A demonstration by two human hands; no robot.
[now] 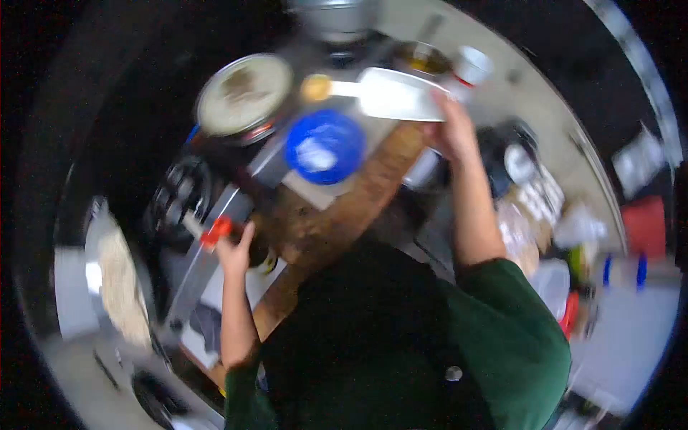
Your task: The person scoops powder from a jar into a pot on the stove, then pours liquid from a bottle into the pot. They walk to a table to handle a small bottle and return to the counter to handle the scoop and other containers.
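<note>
My right hand (450,129), up at the far end of the wooden board (387,168), is closed on the near edge of a white flat, scoop-like piece (401,94). Its narrow end points left at a small round yellow thing (316,87); blur hides whether they touch. Lower left, my left hand (235,251) is closed around a red-orange object (216,231) with a pale tip, its kind too smeared to tell. A blue bowl (325,147) with something white in it stands between my hands, beyond the board.
A wide round pan (244,94) with pale contents sits on the stove at the upper left. A metal pot (335,18) is behind it. A long tray of pale food (120,287) lies far left. White cup (473,66) and plastic bags (580,226) are on the right.
</note>
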